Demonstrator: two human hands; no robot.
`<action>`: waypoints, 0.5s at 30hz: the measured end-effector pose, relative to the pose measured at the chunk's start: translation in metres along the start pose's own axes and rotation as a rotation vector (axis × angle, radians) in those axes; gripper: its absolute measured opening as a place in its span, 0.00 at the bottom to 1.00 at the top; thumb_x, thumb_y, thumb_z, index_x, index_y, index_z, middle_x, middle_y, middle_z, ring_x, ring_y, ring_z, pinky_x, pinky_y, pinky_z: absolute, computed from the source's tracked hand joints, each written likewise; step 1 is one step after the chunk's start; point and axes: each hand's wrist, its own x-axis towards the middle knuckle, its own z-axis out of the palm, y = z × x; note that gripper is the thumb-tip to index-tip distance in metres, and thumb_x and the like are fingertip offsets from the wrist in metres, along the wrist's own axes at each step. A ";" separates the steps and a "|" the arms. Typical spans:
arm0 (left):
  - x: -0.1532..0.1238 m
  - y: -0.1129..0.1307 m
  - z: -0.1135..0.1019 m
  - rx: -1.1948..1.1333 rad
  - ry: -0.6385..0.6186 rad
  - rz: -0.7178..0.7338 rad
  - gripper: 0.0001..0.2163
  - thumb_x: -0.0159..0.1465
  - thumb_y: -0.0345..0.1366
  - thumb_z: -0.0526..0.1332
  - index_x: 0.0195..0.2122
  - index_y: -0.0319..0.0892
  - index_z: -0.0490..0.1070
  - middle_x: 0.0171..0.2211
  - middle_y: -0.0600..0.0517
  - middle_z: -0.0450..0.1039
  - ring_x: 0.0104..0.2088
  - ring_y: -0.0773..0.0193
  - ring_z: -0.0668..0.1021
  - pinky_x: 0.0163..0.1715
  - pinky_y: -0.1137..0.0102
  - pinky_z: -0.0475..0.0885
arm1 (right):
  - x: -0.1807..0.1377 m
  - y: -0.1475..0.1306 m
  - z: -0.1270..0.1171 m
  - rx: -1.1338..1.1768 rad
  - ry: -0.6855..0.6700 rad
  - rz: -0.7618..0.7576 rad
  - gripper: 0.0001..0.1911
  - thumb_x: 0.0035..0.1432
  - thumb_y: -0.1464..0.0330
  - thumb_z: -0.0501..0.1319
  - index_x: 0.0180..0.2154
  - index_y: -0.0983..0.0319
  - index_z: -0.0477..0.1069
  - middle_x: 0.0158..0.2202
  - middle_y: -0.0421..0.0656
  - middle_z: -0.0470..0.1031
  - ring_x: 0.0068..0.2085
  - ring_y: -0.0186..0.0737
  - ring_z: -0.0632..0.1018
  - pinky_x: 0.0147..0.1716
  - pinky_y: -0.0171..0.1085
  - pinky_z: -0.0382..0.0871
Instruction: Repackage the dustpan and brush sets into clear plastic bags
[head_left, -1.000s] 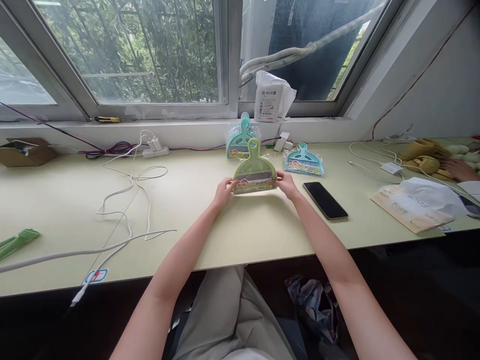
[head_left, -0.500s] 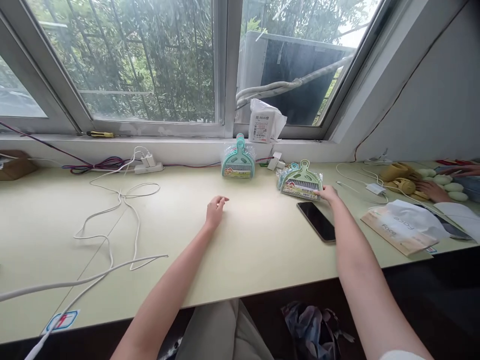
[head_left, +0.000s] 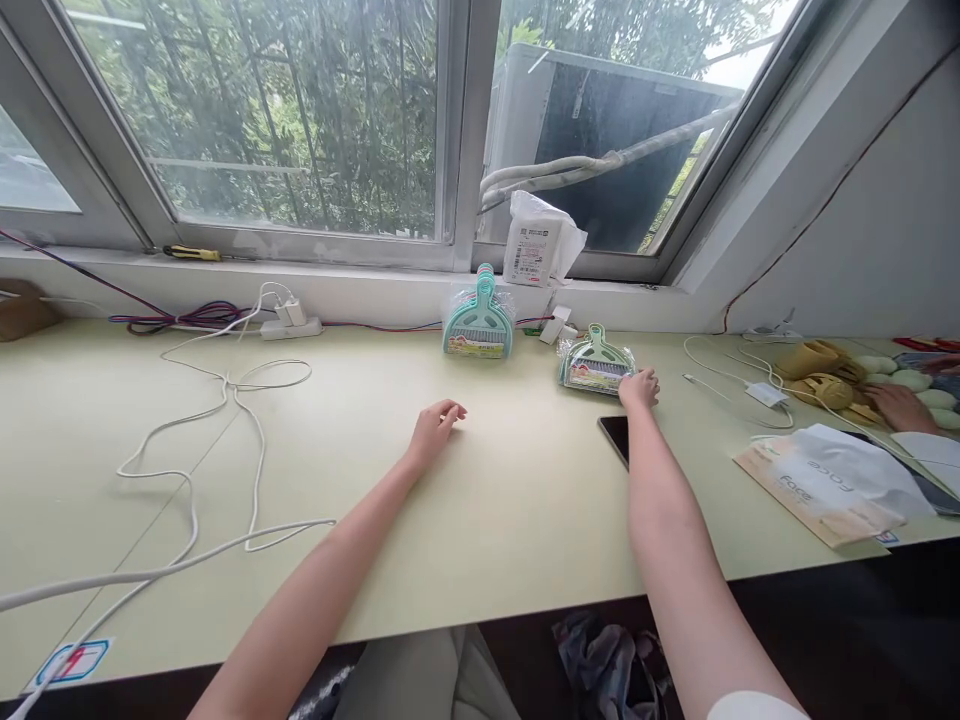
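Note:
My right hand (head_left: 640, 388) rests knuckles up at the right corner of a green mini dustpan-and-brush set (head_left: 596, 365) in clear wrap, fingers curled on its edge. The set lies on top of a blue one, of which only an edge shows. A stack of teal dustpan sets (head_left: 478, 326) leans against the wall below the window sill. My left hand (head_left: 435, 425) lies on the pale green table (head_left: 495, 500) in the middle, fingers loosely bent and apart, holding nothing. A black phone (head_left: 614, 434) peeks out beside my right forearm.
White cables (head_left: 225, 400) loop across the left half, running to a power strip (head_left: 289, 322). A white parcel (head_left: 534, 240) sits on the sill. A white bag on a brown envelope (head_left: 832, 480) lies at right. Another person's hand (head_left: 896, 405) works by yellow and pale toys at far right.
The green set went from the table's middle, held in both hands, to the right onto the blue set. My left hand let go and now rests on the table.

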 end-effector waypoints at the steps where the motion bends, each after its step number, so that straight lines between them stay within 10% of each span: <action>1: 0.000 -0.001 0.000 -0.006 -0.002 0.002 0.15 0.65 0.42 0.48 0.34 0.43 0.73 0.36 0.50 0.77 0.38 0.61 0.77 0.40 0.67 0.69 | -0.003 0.002 -0.001 -0.008 0.000 -0.001 0.22 0.61 0.64 0.51 0.55 0.64 0.57 0.59 0.61 0.58 0.60 0.59 0.60 0.54 0.56 0.58; 6: -0.002 -0.003 0.000 -0.007 -0.013 0.022 0.15 0.65 0.42 0.49 0.34 0.43 0.73 0.34 0.50 0.77 0.37 0.62 0.77 0.40 0.67 0.70 | -0.026 -0.005 -0.030 0.100 0.196 -0.078 0.24 0.65 0.60 0.43 0.58 0.65 0.52 0.61 0.63 0.52 0.61 0.58 0.58 0.54 0.56 0.59; 10: -0.003 -0.002 0.000 -0.011 -0.026 0.025 0.15 0.65 0.43 0.49 0.35 0.43 0.73 0.33 0.50 0.77 0.36 0.62 0.77 0.40 0.67 0.70 | -0.089 -0.038 -0.080 0.249 0.420 -0.490 0.24 0.66 0.62 0.38 0.60 0.62 0.50 0.62 0.58 0.52 0.65 0.53 0.55 0.59 0.55 0.53; 15: -0.005 0.000 0.000 0.002 -0.085 0.020 0.15 0.64 0.43 0.49 0.35 0.43 0.72 0.33 0.50 0.77 0.34 0.62 0.76 0.39 0.68 0.70 | -0.256 -0.026 -0.135 0.539 0.072 -0.881 0.34 0.57 0.53 0.51 0.63 0.45 0.43 0.63 0.47 0.53 0.67 0.57 0.51 0.56 0.62 0.57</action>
